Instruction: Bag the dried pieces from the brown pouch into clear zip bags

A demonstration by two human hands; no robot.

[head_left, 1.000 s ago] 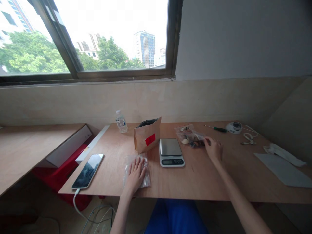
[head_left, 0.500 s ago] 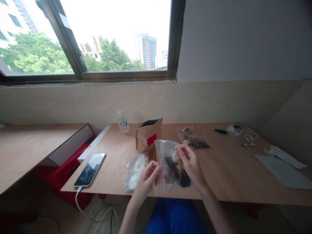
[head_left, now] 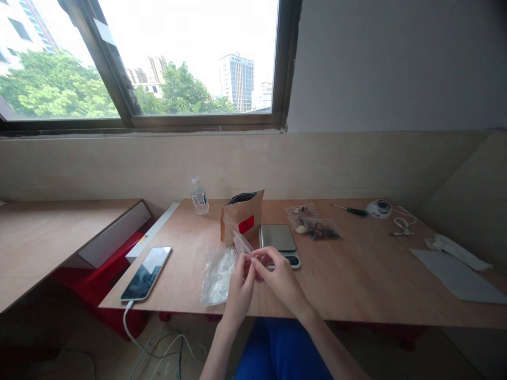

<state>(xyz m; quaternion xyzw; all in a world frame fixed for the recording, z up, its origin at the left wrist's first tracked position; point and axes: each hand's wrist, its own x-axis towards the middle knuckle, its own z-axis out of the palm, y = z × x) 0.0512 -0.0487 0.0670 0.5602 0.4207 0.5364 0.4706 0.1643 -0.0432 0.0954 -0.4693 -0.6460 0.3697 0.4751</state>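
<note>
A clear zip-lock bag [head_left: 243, 244] with a reddish seal stripe is pinched between both hands above the front of the table; its contents are mostly hidden by my fingers. My left hand [head_left: 242, 282] grips its edge with thumb and fingertips. From the other side, my right hand [head_left: 275, 272] has its fingers closed on the same edge, touching the left fingertips. Behind the hands sits a small kitchen scale [head_left: 278, 237] with a grey plate and dark display. Left of them lies a crumpled clear plastic bag [head_left: 217, 277].
A brown paper pouch [head_left: 237, 219] with a red label stands open behind. Filled zip bags [head_left: 319, 228], a screwdriver [head_left: 356, 211], a white dome camera [head_left: 379, 209] and a grey sheet [head_left: 455, 277] lie rightward. Leftward are a bottle [head_left: 199, 198] and a charging phone [head_left: 146, 274].
The right hand has come left and down to meet the left hand. The zip-lock bag has turned from facing me to edge-on, uncovering the scale behind.
</note>
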